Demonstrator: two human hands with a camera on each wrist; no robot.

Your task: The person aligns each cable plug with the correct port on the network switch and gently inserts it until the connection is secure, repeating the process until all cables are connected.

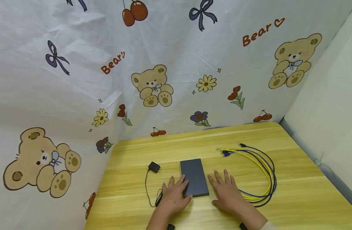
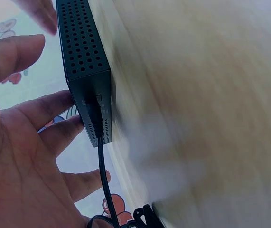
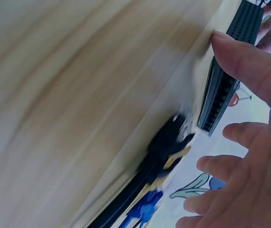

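Observation:
A flat dark grey network switch (image 1: 194, 175) lies on the table between the two hands. My left hand (image 1: 173, 198) is at its left edge, fingers spread, with fingertips on its side and top. In the left wrist view, a black power cord (image 2: 105, 175) is plugged into the perforated side of the switch (image 2: 85, 52). That cord runs to a black power adapter (image 1: 154, 167) on the left. My right hand (image 1: 226, 193) is spread beside the switch's right edge, holding nothing. The right wrist view shows a row of dark ports along the switch (image 3: 213, 102), near the thumb.
A looped bundle of yellow, blue and black network cables (image 1: 270, 179) lies on the right of the wooden table (image 1: 302, 179), connectors toward the back. A white cloth printed with bears (image 1: 176, 41) hangs behind and left. A pale wall (image 1: 334, 105) stands at the right.

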